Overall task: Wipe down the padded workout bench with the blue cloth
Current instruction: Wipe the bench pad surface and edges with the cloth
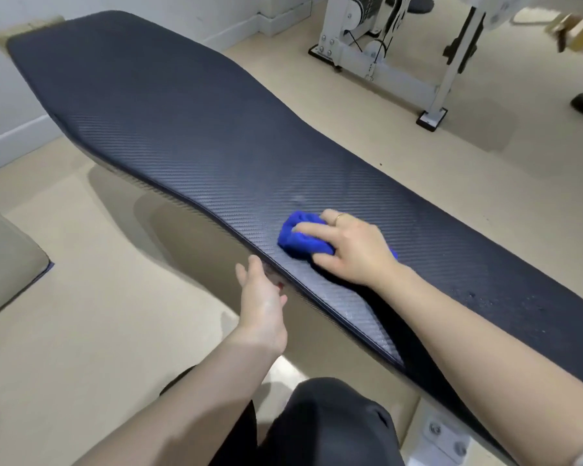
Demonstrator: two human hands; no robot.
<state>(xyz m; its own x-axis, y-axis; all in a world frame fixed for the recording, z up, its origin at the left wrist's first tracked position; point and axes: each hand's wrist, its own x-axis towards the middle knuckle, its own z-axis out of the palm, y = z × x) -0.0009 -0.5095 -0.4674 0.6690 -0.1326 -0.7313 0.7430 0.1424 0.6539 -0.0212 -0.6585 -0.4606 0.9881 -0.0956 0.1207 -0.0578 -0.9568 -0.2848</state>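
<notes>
My right hand (349, 252) curls over the blue cloth (302, 237), a bunched, fluffy wad of microfibre, pressing it onto the bench (182, 129) near its closer long edge. The bench pad is long and dark, with a fine carbon-weave pattern and rounded, waisted sides. A thin ring (340, 216) sits on one finger. My left hand (261, 297) is loosely spread, holding nothing, fingers against the pad's piped side edge. Behind stands a white metal machine frame (384, 45) on the pale, smooth floor (98, 314).
</notes>
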